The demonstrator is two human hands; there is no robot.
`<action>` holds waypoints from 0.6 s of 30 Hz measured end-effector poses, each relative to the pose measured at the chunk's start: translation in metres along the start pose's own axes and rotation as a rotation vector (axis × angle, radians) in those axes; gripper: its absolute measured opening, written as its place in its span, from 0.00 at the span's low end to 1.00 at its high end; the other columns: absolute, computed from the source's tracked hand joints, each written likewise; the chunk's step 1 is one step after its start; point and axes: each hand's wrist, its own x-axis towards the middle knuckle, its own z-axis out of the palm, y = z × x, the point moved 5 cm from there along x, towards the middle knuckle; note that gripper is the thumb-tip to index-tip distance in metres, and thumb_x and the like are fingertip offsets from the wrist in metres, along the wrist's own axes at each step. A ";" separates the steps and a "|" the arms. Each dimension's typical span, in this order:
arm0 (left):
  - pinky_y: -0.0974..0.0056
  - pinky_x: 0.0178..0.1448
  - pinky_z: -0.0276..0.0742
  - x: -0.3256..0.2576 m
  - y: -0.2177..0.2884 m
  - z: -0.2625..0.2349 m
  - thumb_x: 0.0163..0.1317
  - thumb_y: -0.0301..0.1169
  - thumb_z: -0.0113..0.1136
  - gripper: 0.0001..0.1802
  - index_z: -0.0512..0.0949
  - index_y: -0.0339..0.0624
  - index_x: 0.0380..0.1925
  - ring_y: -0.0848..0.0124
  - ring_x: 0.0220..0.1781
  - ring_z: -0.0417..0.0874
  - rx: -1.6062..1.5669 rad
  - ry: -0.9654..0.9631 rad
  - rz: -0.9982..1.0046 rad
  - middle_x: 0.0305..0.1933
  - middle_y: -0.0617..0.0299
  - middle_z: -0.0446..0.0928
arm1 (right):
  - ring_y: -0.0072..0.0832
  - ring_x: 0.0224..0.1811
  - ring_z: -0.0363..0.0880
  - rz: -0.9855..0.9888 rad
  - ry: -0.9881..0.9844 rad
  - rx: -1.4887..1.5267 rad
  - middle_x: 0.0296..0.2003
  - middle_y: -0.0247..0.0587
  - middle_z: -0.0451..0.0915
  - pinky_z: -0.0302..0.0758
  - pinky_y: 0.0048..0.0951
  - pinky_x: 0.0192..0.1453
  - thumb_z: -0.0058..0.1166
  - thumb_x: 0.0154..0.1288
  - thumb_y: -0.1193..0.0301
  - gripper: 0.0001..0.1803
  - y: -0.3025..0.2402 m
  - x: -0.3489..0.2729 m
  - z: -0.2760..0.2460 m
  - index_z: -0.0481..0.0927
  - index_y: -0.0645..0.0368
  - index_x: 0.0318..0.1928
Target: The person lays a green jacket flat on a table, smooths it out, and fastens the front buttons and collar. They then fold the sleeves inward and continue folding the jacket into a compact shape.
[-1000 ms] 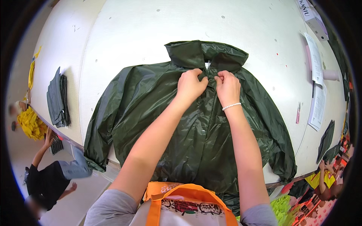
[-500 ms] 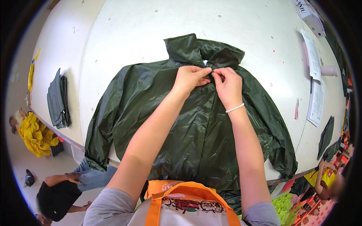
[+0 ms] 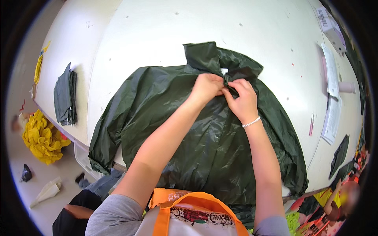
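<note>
**Reviewer:** What is different from half a second ago?

**Inspector:** The thumb and fingers of the left hand (image 3: 206, 88) no longer show as a pinch on top; they are curled in at the neck opening, fingertips partly hidden. The right hand (image 3: 244, 100) has its thumb lower, and a dark fold of cloth (image 3: 233, 91) now shows between the two hands.

**Reviewer:** Bearing on the work?

**Inspector:** In my judgement, the handling remains confined to the top of the front opening. No finished join is visible there; the fingers cover it.

**Reviewer:** State of each hand?

**Inspector:** The right grips the fold between thumb and fingers. The left appears closed on the opposite front edge.

**Reviewer:** And the article?

**Inspector:** A dark green jacket (image 3: 208, 135), front up on the white table (image 3: 138, 35), directly before the wearer. The fabric is glossy and creased, with light streaks down the front. The collar (image 3: 202, 55) stands raised, and a small white patch (image 3: 224, 71) shows at its opening. Both sleeves spread outward and curve toward the near edge. The lower hem is partly hidden behind an orange bag (image 3: 197, 196).
</note>
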 end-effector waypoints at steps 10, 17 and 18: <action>0.71 0.35 0.78 -0.001 0.000 -0.008 0.63 0.33 0.59 0.13 0.79 0.29 0.33 0.73 0.30 0.83 0.176 -0.027 0.225 0.29 0.55 0.82 | 0.23 0.25 0.74 0.266 -0.063 0.289 0.26 0.39 0.77 0.72 0.23 0.32 0.65 0.50 0.78 0.10 0.030 0.010 0.009 0.77 0.66 0.30; 0.55 0.34 0.78 -0.109 -0.035 0.018 0.46 0.52 0.66 0.23 0.80 0.41 0.15 0.54 0.27 0.82 1.135 -0.093 0.193 0.20 0.54 0.79 | 0.42 0.41 0.76 0.139 0.147 -0.104 0.37 0.44 0.78 0.72 0.38 0.48 0.66 0.51 0.68 0.17 0.005 -0.020 -0.015 0.78 0.62 0.40; 0.54 0.35 0.78 -0.118 -0.048 0.019 0.46 0.53 0.65 0.23 0.80 0.41 0.16 0.54 0.28 0.83 1.216 -0.109 0.168 0.20 0.54 0.79 | 0.41 0.41 0.75 0.109 0.144 -0.122 0.36 0.44 0.77 0.72 0.37 0.46 0.65 0.52 0.69 0.15 -0.011 -0.036 -0.024 0.77 0.62 0.38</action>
